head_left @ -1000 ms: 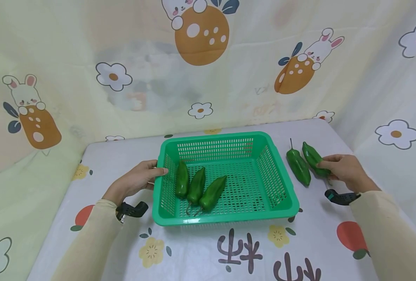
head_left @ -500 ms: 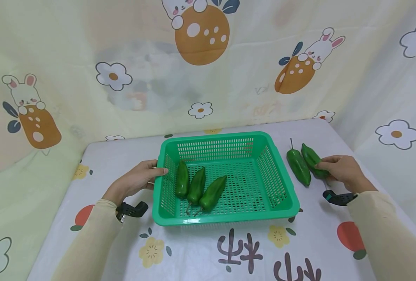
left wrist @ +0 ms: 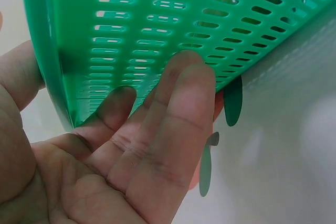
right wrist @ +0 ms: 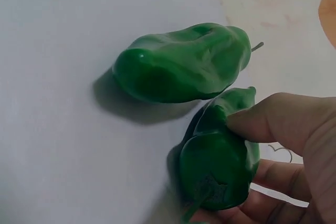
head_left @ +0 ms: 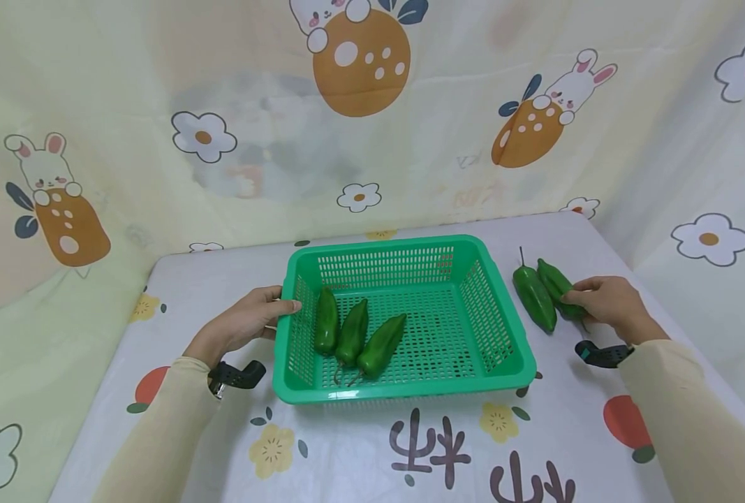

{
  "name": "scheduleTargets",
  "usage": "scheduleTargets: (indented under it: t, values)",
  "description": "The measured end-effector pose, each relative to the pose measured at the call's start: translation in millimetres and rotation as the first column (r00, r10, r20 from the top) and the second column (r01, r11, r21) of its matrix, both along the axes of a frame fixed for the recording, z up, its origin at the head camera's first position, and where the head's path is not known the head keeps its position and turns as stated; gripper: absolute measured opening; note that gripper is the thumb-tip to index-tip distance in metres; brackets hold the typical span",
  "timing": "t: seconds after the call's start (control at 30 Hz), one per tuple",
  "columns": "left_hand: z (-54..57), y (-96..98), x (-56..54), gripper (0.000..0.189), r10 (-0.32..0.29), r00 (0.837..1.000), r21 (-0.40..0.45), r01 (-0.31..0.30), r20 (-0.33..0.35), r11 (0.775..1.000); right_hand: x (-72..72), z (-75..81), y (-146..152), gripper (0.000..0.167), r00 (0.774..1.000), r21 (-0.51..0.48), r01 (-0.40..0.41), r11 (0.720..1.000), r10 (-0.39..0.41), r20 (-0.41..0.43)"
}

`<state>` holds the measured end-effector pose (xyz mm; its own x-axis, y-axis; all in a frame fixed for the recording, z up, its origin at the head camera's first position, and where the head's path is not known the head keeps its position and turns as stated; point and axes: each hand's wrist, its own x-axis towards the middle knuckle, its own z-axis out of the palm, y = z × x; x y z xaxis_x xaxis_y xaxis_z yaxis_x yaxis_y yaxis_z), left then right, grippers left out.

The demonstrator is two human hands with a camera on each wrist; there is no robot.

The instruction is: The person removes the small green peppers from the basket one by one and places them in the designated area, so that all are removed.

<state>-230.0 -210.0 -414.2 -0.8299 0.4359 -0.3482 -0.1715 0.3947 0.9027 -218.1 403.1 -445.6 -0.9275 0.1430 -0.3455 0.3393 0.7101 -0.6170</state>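
The left hand [head_left: 243, 325] grasps the left rim of a green basket [head_left: 410, 393], thumb hooked over the edge and fingers under it against the slotted outer wall. The basket sits mid-tabletop [head_left: 341, 461], its far rim close to the tabletop's back edge, with a wider band of printed cloth between its near rim and the person. A broad strip of cloth also runs from the left hand out to the left edge.

Inside, three peppers lie toward the left wall: the left pepper [head_left: 326, 323] nearest that wall, then the middle pepper [head_left: 352, 335], then the right pepper [head_left: 382, 347] slanting across the floor. Bare grid spans from there to the right wall.

Outside the right rim, the right hand [head_left: 614, 304] pinches a green pepper [head_left: 554, 279] near its stem end, tip pointing away from the person; whether it is lifted I cannot tell. Just beside it, toward the basket, a loose pepper [head_left: 535, 300] lies with its stem toward the back edge. Whether the two touch is unclear. Only a slim gap parts the loose pepper from the basket's right rim, and the right hand works close to the tabletop's right edge.
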Motion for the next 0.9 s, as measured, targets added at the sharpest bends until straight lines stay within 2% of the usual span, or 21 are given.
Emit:
scheduleTargets:
  t: [0.27,0.53,0.77,0.9]
  values:
    - [-0.9,-1.1,1.6,0.052,0.007,1.000,-0.008,-0.007,0.001,1.000,0.1,8.8,-8.2,0.078,0.999,0.108,-0.038,0.993,0.036,0.018]
    - [2.8,-0.3,0.9,0.051,0.006,1.000,-0.020,-0.006,0.007,1.000,2.4,30.7,-26.6,0.082,0.993,0.147,-0.007,0.989,0.025,-0.119]
    - [4.0,0.5,0.3,0.054,-0.002,1.000,-0.029,0.002,-0.002,1.000,-1.9,66.0,-64.1,0.080,0.968,0.082,-0.018,0.996,0.038,-0.250]
    - [3.4,0.8,-0.2,0.055,-0.005,1.000,-0.036,0.005,-0.013,0.999,-4.1,84.2,-90.7,0.076,0.952,0.021,-0.094,0.995,0.096,-0.292]
